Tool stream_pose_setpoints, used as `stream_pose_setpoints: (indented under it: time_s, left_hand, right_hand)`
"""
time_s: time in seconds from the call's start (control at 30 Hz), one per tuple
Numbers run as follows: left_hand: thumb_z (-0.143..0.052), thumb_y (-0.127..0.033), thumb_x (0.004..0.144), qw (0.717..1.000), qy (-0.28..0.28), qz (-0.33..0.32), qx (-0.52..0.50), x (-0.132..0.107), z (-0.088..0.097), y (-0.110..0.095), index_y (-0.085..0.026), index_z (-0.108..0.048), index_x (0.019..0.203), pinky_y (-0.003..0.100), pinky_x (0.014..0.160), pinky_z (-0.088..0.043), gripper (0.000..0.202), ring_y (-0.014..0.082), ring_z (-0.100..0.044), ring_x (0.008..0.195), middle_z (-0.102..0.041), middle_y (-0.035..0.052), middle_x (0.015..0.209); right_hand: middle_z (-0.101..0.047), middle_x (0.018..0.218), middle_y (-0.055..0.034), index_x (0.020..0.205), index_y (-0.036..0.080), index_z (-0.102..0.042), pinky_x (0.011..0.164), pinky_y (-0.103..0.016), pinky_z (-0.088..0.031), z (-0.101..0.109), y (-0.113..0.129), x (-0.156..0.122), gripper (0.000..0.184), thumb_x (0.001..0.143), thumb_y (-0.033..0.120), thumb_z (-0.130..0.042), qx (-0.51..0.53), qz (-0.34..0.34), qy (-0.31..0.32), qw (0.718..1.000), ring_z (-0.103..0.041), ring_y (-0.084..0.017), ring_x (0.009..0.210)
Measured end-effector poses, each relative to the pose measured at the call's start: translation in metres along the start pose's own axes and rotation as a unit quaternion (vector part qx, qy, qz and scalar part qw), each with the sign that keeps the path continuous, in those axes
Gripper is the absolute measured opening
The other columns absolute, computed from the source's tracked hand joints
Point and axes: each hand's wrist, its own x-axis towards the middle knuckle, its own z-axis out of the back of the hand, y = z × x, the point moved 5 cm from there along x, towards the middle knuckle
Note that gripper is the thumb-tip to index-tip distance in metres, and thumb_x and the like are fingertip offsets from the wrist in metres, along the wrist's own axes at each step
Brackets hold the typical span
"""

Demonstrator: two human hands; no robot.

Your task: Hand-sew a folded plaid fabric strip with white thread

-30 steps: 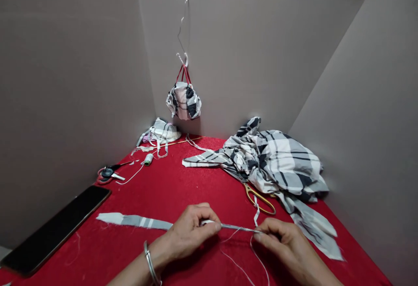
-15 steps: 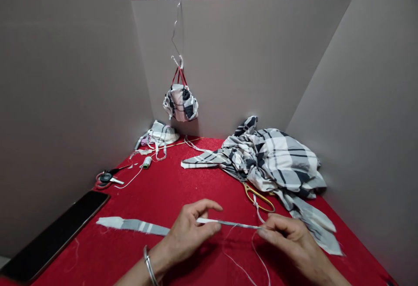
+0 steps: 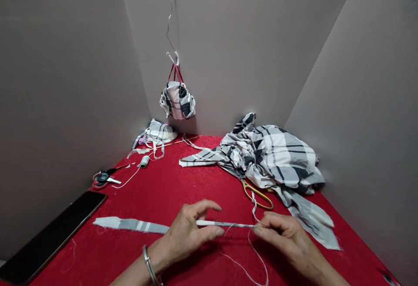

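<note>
1. Right at the center of the action, the right hand [image 3: 285,238] has its fingers [image 3: 263,230] pinched firmly on one end of a narrow fabric strip [image 3: 225,224], pulled taut across the lower middle of the frame.
2. The left hand [image 3: 186,236] takes the other side, its forefinger [image 3: 209,205] lifted and its thumb beneath the strip. Is it gripping? Can't tell from here.
3. The strip's long axis runs almost level, left to right. The right hand is nearer its narrow tip, and the left is nearer a flat plaid strip [image 3: 130,224], which seems to run on from it along the counter [image 3: 196,181] toward the lower left.
4. Just below both hands, a loose white cord [image 3: 243,268] loops across the red surface.
5. Just above the right hand sit gold-handled scissors [image 3: 256,194], against a heap of plaid cloth [image 3: 271,155].
6. Farther out at the left, there's a thread spool [image 3: 144,161], red-handled scissors [image 3: 103,177] and a dark phone [image 3: 52,238].
7. Up top, a plaid pouch [image 3: 178,101] hangs by red straps against the back wall.
</note>
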Motion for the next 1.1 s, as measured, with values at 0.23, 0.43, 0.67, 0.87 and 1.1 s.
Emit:
stream_pose_setpoints:
  time_s: [0.23,0.43,0.67,0.87,1.1]
  left_hand:
    - [-0.045,-0.031,0.088,0.998,0.035,-0.055,0.024,0.003,0.005,-0.009,-0.013,-0.062,0.073,0.02,0.061,-0.035,0.029,0.0099,-0.047,0.064,-0.054,-0.0006,0.068]
    - [-0.065,-0.035,0.076,0.997,0.068,-0.024,-0.018,0.003,0.005,-0.004,-0.013,-0.065,0.081,0.018,0.056,-0.034,0.022,0.0091,-0.047,0.062,-0.056,-0.0013,0.069]
    - [-0.053,-0.032,0.085,0.996,0.035,-0.075,0.029,0.003,0.006,-0.007,-0.014,-0.067,0.076,0.02,0.058,-0.034,0.025,0.0093,-0.047,0.062,-0.054,-0.0004,0.067]
    - [-0.068,-0.027,0.073,0.986,-0.014,-0.151,0.068,0.006,0.01,-0.008,-0.014,-0.063,0.059,0.023,0.066,-0.037,0.02,0.0125,-0.05,0.073,-0.055,0.0021,0.075]
    - [-0.062,-0.017,0.077,0.987,0.06,-0.084,0.127,0.002,0.011,-0.02,-0.017,-0.056,0.088,0.026,0.071,-0.038,0.013,0.01,-0.053,0.062,-0.064,-0.0036,0.069]
  right_hand:
    - [-0.051,0.058,0.0005,0.059,0.017,-0.058,0.053,-0.025,-0.035,0.004,-0.005,-0.002,0.031,0.08,0.04,-0.054,-0.039,0.03,-0.016,0.999,-0.045,-0.014,0.056]
    - [-0.052,0.058,0.0002,0.06,0.017,-0.06,0.054,-0.025,-0.036,0.003,-0.005,-0.001,0.032,0.082,0.04,-0.053,-0.054,0.036,-0.015,0.998,-0.046,-0.014,0.056]
    - [-0.05,0.057,0.0005,0.059,0.017,-0.059,0.053,-0.024,-0.035,0.0,-0.005,-0.003,0.032,0.081,0.039,-0.053,-0.065,0.048,-0.014,0.997,-0.046,-0.014,0.055]
    - [-0.05,0.057,0.0005,0.059,0.017,-0.059,0.052,-0.024,-0.035,-0.002,-0.004,-0.005,0.03,0.08,0.038,-0.053,-0.065,0.055,-0.015,0.996,-0.045,-0.013,0.055]
    - [-0.049,0.058,0.0007,0.06,0.017,-0.059,0.053,-0.024,-0.035,-0.004,-0.001,-0.004,0.031,0.082,0.037,-0.053,-0.07,0.071,-0.01,0.995,-0.045,-0.013,0.055]
